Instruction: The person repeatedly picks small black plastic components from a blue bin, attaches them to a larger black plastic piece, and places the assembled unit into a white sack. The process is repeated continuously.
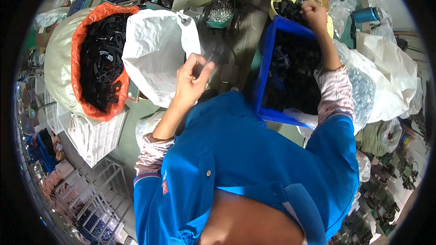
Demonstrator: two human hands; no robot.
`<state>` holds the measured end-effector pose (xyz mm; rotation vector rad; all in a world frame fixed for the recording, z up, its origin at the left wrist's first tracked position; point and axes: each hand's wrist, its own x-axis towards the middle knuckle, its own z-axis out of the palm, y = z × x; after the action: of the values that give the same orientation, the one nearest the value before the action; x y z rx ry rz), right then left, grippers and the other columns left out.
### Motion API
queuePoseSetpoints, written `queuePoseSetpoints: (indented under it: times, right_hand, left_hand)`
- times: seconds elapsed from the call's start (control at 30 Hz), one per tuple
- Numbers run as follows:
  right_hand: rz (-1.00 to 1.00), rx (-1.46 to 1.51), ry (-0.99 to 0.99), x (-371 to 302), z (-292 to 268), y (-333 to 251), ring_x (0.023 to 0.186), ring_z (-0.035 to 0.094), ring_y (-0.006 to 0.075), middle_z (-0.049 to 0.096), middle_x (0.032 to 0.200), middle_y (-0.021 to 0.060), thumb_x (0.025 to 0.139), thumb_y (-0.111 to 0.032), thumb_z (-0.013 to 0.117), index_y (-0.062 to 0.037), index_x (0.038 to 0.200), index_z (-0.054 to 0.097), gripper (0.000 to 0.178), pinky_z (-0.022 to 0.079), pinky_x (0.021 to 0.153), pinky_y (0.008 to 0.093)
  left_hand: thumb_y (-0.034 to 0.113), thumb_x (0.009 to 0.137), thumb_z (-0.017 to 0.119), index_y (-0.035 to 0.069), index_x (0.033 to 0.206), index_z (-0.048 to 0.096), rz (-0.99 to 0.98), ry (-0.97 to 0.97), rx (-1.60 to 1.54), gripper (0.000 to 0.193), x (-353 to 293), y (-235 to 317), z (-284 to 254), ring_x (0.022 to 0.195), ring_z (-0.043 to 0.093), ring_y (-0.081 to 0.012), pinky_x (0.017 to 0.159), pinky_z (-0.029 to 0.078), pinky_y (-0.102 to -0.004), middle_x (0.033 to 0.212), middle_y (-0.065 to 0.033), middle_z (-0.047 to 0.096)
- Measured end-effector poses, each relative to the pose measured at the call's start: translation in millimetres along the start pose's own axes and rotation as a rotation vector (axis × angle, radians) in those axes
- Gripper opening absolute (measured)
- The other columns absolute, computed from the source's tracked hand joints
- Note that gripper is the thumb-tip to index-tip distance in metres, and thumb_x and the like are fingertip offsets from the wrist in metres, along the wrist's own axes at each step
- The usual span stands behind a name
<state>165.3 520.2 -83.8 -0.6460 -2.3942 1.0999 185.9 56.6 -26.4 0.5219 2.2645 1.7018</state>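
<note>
My left hand (190, 79) is raised in front of my body, thumb and fingers pinching a small dark flat part (212, 57) whose outline is smeared by motion. Just beyond it to the left, a white sack (156, 54) gapes wide. At the far right, my right hand (314, 16) is closed above a yellow basin (274, 5) of black parts (289, 9); whatever its fingers hold is hidden. Under my right forearm, a blue crate (268, 59) contains many small black pieces (293, 72).
Left of the white sack, an orange-lined sack (76, 72) is full of black parts. A green bowl (220, 23) of small shiny metal pieces sits ahead. A blue cylinder (367, 15) and white plastic sacks (390, 77) lie right. A white plastic crate (97, 138) stands lower left.
</note>
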Motion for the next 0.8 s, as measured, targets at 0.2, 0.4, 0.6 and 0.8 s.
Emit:
queuePoseSetpoints:
  times: [0.2, 0.4, 0.6, 0.8]
  right_hand:
    - [-0.019, -0.646, 0.015, 74, 8, 24, 0.083, 0.066, 0.0316, 0.067, 0.089, 0.0201, 0.080, -0.037, 0.066, -0.0087, 0.103, 0.068, 0.037, 0.049, 0.075, 0.0388]
    - [-0.061, -0.613, -0.063, 77, 26, 36, 0.082, 0.064, 0.0358, 0.065, 0.085, 0.0218, 0.073, -0.041, 0.073, -0.0042, 0.089, 0.063, 0.041, 0.047, 0.073, 0.0424]
    - [0.098, 0.435, -0.329, -21, 7, -88, 0.078, 0.063, 0.0126, 0.067, 0.088, 0.0064, 0.082, -0.021, 0.070, -0.0010, 0.101, 0.062, 0.029, 0.051, 0.066, 0.0269]
    - [-0.026, 0.687, -0.638, -156, 59, -212, 0.084, 0.063, 0.0135, 0.066, 0.098, 0.0073, 0.086, -0.004, 0.064, 0.0004, 0.114, 0.059, 0.029, 0.052, 0.077, 0.0263]
  left_hand:
    - [0.014, 0.084, 0.070, 0.005, 0.075, 0.048, 0.055, 0.019, 0.061, 0.025, -13, 5, 1, 0.053, 0.036, -0.0043, 0.046, 0.030, -0.0232, 0.059, 0.0011, 0.046]
    - [0.014, 0.086, 0.068, 0.004, 0.075, 0.049, -0.067, 0.017, -0.101, 0.024, -10, 3, -11, 0.058, 0.042, -0.0040, 0.051, 0.035, -0.0211, 0.066, 0.0006, 0.054]
    - [0.005, 0.086, 0.065, 0.002, 0.076, 0.048, 0.160, -0.053, -0.053, 0.021, 4, -13, -29, 0.075, 0.054, -0.0064, 0.062, 0.045, -0.0222, 0.116, -0.0160, 0.062]
    - [0.003, 0.082, 0.069, 0.002, 0.072, 0.046, 0.295, -0.062, -0.096, 0.025, 16, -10, -40, 0.080, 0.054, -0.0054, 0.063, 0.045, -0.0226, 0.112, -0.0159, 0.065]
